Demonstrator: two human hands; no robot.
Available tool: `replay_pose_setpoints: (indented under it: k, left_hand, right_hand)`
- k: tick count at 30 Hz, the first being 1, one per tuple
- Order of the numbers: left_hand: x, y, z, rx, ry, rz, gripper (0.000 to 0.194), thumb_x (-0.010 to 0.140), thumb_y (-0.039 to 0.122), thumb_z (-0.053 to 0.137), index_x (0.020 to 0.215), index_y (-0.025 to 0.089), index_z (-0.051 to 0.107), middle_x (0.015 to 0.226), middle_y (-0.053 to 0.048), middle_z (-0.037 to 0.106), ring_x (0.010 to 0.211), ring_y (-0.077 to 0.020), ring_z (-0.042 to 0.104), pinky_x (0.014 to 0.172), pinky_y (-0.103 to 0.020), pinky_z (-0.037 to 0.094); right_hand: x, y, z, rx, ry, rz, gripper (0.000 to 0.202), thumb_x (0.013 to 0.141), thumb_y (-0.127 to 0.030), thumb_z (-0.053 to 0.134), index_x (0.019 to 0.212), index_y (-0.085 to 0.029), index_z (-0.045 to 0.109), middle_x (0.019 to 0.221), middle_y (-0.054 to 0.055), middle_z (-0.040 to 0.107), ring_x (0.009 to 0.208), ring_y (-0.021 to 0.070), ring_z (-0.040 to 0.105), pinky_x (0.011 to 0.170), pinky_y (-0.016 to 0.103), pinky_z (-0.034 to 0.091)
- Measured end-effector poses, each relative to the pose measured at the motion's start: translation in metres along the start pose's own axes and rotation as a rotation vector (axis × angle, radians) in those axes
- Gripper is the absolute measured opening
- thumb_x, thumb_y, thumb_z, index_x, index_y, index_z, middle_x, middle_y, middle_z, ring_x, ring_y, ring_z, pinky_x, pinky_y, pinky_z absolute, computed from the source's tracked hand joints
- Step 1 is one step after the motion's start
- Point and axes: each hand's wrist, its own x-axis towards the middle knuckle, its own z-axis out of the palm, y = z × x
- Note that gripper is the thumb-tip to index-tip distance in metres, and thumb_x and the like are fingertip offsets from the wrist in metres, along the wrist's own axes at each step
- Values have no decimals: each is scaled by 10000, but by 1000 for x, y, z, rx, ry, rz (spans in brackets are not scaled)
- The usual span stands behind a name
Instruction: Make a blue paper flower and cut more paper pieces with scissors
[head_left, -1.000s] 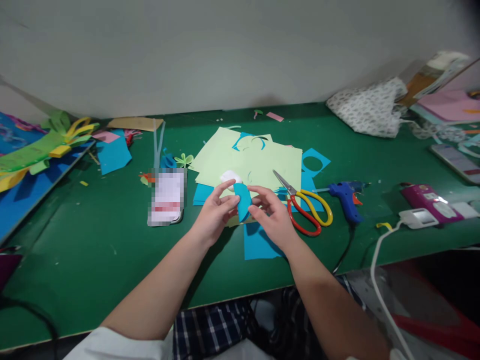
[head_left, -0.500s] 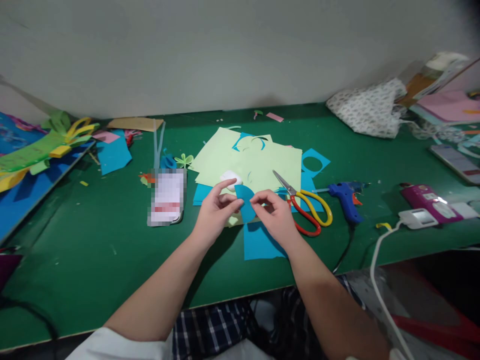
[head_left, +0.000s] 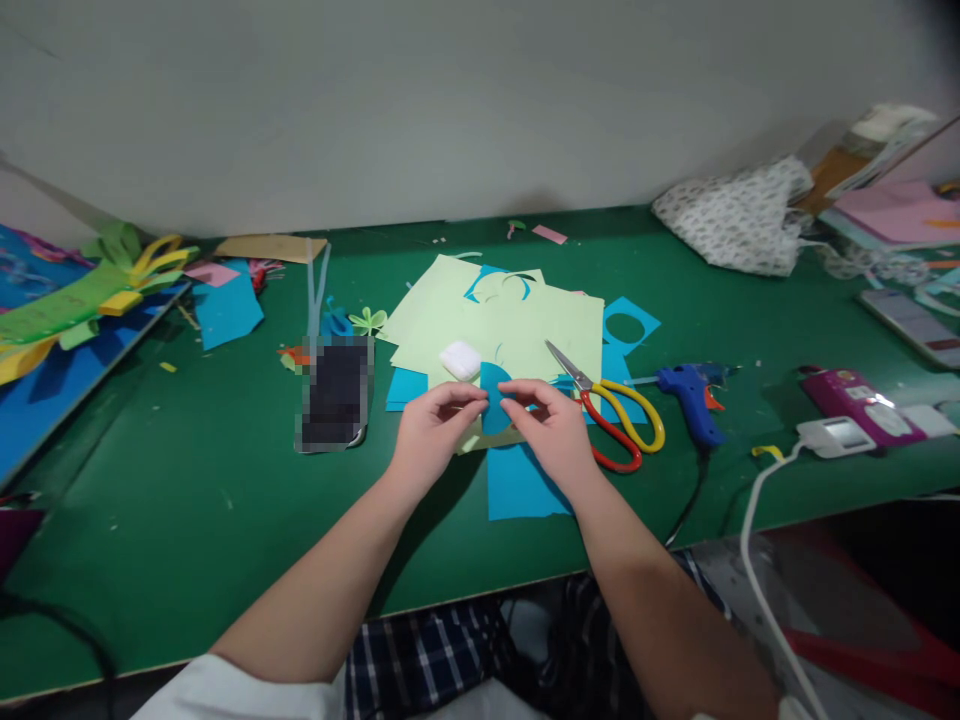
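Note:
Between my two hands is a blue paper piece (head_left: 493,400) with a rounded edge, held above the paper pile. My left hand (head_left: 439,425) pinches its left side with thumb and fingers. On the other side my right hand (head_left: 551,425) grips it the same way. Beneath and behind lie pale green paper sheets (head_left: 517,325). A small white rounded object (head_left: 460,360) rests on them just beyond my left fingers. Scissors (head_left: 600,395) with one red and one yellow handle lie beside my right hand, blades partly apart. Under my right wrist sticks out a blue sheet (head_left: 525,490).
A phone (head_left: 336,395) lies left of the pile. To the right are a blue glue gun (head_left: 690,395) with a black cord and a purple device (head_left: 862,405) with a white cable. A patterned bag (head_left: 739,220) stands against the wall; paper crafts (head_left: 82,300) sit far left.
My left index finger has come down from its raised position onto the blue paper piece. That piece has turned slightly between my hands. The phone's screen has gone from bright to dark.

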Motion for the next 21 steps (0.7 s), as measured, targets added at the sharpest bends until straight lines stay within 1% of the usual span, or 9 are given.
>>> replay_pose_setpoints:
  k: [2,4,6,7,10,12,17,19,21]
  left_hand:
    - [-1,1,1,-29,14,4,114,701,230,682,787,172,636,758,-9,664,687,-120,617,668,-244,500]
    - [-1,1,1,-72,17,-6,212,700,236,686,890,176,612,754,-9,669,683,-129,625,663,-256,504]
    - [-2,1,1,-92,15,-20,331,708,238,683,1018,187,580,758,-9,677,692,-134,632,670,-261,505]
    - [-2,1,1,-87,19,-23,362,711,237,683,1053,191,573,768,-12,681,709,-137,636,684,-262,504]
    - [-2,0,1,-56,37,-10,320,717,243,680,1023,189,606,821,-31,687,802,-157,646,738,-274,508]
    - [-3,0,1,-21,53,21,287,730,254,668,1005,189,623,882,-46,690,857,-177,646,764,-292,513]
    - [-9,3,2,92,136,144,303,801,297,592,1093,222,628,1077,-53,659,937,-183,625,823,-307,511]
    - [-10,3,2,114,147,143,300,806,305,589,1093,232,638,1054,-43,664,908,-172,626,830,-302,510]
    - [-9,3,2,114,142,106,320,776,296,628,1088,229,643,951,-31,675,831,-153,627,784,-277,520]
  right_hand:
    - [0,2,1,30,23,23,233,757,-242,618,989,-246,625,866,16,656,761,142,611,587,250,520]
    - [1,5,1,42,46,44,307,747,-256,632,1050,-261,588,812,3,638,736,140,609,561,243,516]
    - [1,6,1,32,58,52,312,742,-261,638,1050,-264,585,796,-2,635,738,141,614,583,253,525]
    - [1,6,1,20,60,48,300,740,-257,640,1036,-263,592,802,-1,639,754,143,618,608,261,531]
    - [0,4,1,-23,81,11,267,740,-241,643,1002,-265,605,848,6,655,820,158,632,676,286,543]
    - [-1,3,1,-74,102,-36,244,751,-244,638,992,-266,603,871,12,660,832,168,639,682,296,546]
    - [-4,3,2,-265,128,-188,131,805,-247,584,936,-254,594,832,17,661,773,170,644,677,308,540]
    - [-4,4,3,-321,122,-229,109,817,-238,570,924,-251,592,823,15,663,765,168,642,696,315,533]
    - [-5,4,3,-328,114,-237,114,816,-235,573,928,-247,592,816,14,666,758,166,641,694,314,531]
